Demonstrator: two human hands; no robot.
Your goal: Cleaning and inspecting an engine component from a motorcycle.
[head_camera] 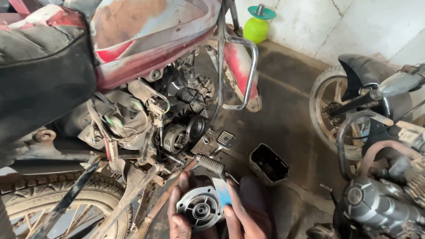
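Head view: left hand (179, 217) and right hand (241, 217) both curled around round grey metal cover (200, 210), fingers closed on its rim, low in frame beside footpeg (210, 164) of red motorcycle (146, 40). Black tray (268, 164) lay near on floor.

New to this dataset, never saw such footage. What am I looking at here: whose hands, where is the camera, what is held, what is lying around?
There is no robot here: a person works with bare hands, and the single picture comes from a camera on their head, looking down.

Both hands sit at the bottom edge. The left hand and the right hand together hold a round grey metal cover with a hub in its middle; a small blue piece shows against the right hand's fingers.

Above them stands a worn red motorcycle with its engine side opened. On the dirty concrete floor lies a black tray. A second motorcycle stands at the right, and a green container by the wall.
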